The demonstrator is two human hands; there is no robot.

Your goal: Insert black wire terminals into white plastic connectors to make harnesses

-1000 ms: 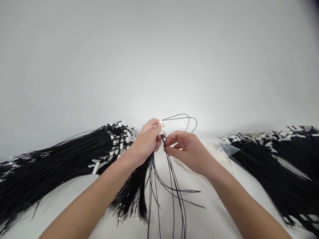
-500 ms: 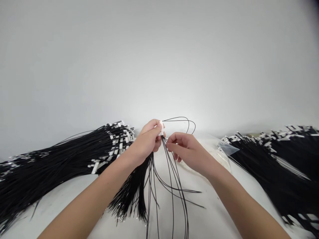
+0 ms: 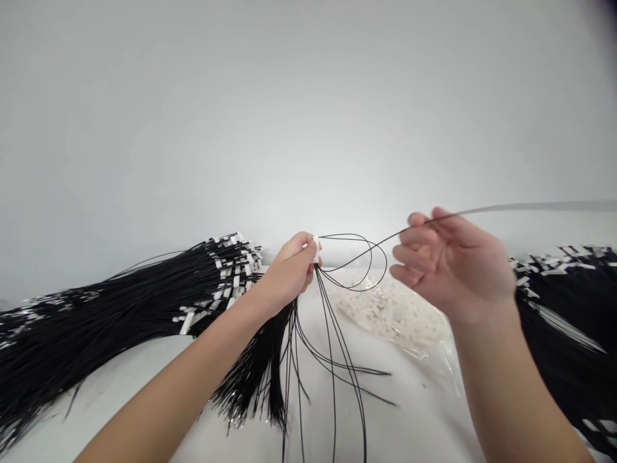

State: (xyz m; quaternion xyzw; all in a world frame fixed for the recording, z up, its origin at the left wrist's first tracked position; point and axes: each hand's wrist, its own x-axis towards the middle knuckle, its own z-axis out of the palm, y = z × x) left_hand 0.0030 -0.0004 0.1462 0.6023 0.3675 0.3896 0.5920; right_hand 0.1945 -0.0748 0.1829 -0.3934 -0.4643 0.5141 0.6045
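Observation:
A small white connector (image 3: 316, 249) is pinched between the thumb and fingers of my left hand (image 3: 289, 273). Black wires come out of it; two curve to the right in loops, and several hang down over the table. My right hand (image 3: 457, 270) is raised at the right, palm showing, with a single black wire (image 3: 393, 236) caught between thumb and index finger. That wire runs taut from near the connector, and its far end is smeared by motion. Under my left hand lies a bundle of black wires (image 3: 263, 379) with shiny tips.
A large heap of black wires with white connectors (image 3: 144, 296) lies at the left. Another such heap (image 3: 563, 328) is at the right, partly behind my right arm. A clear bag of small white parts (image 3: 400, 315) rests on the white table (image 3: 400, 424). A pale wall (image 3: 308, 116) stands behind.
My right hand has moved right and up from beside the connector, drawing one black wire out with it. The bag of white parts is now uncovered. My left hand has barely moved.

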